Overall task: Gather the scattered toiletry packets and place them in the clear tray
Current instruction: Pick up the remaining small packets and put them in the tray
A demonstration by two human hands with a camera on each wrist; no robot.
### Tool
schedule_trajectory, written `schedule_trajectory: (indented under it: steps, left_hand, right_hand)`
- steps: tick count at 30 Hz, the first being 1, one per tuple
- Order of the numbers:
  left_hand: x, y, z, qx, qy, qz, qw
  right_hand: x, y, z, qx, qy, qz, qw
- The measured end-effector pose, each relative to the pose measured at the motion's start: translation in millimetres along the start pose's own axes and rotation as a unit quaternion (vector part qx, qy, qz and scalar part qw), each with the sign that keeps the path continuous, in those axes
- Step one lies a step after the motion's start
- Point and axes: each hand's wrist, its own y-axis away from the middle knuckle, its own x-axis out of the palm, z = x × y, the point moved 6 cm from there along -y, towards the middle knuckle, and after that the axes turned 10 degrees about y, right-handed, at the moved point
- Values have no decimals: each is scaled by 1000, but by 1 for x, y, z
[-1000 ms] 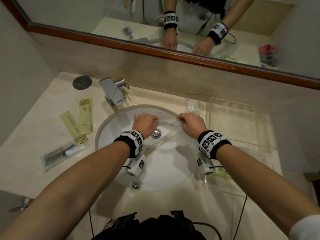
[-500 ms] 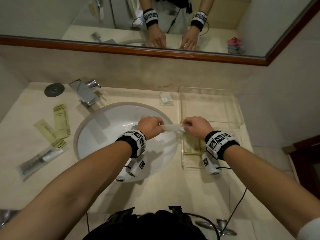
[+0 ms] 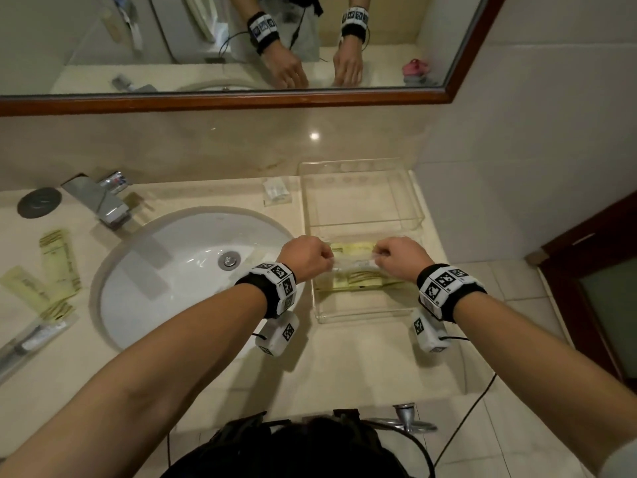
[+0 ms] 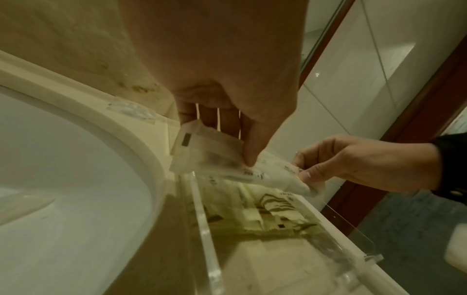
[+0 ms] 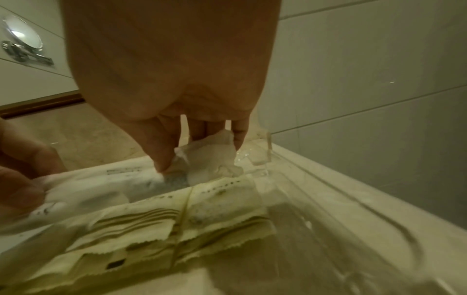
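Both hands are holding one translucent white packet (image 3: 351,265) stretched between them just above the clear tray (image 3: 362,313): the left hand (image 3: 305,257) is pinching its left end between thumb and fingertips, and the right hand (image 3: 401,258) is pinching the right end in the same grip, so neither grip is spread. The packet is hanging over the yellow packets (image 3: 355,279) already lying in the tray's near half, not yet resting on them. The main risk, as I judge it, is an uneven release: if one hand is letting go first, the limp packet is likely swinging down and draping over the tray's low left wall (image 4: 204,229) or sliding toward the sink (image 3: 179,270) right beside it. Pulling the ends apart too hard could also be tearing the thin wrapper. The tray looks light, so a knuckle catching its rim could be nudging it along the bench (image 3: 344,367). Plenty is still waiting: two yellow packets (image 3: 57,267) and a clear-wrapped dark item (image 3: 32,341) left of the sink, and a small white packet (image 3: 275,191) behind it, so the job is only partly along.
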Motion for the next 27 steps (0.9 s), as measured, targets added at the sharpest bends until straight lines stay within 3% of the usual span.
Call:
schedule_trajectory:
  steps: [11,22,27]
  left_hand:
    - [39,-2,-24,20,-12,48,999]
    - [64,12,-25,42,-48,100,993]
    - [68,17,-23,61,-62,87,992]
  right_hand:
    - [11,24,-42,26,-34,53,998]
    - [30,37,-43,-1,42,69,997]
    - [36,37,-41,13,72,54,996]
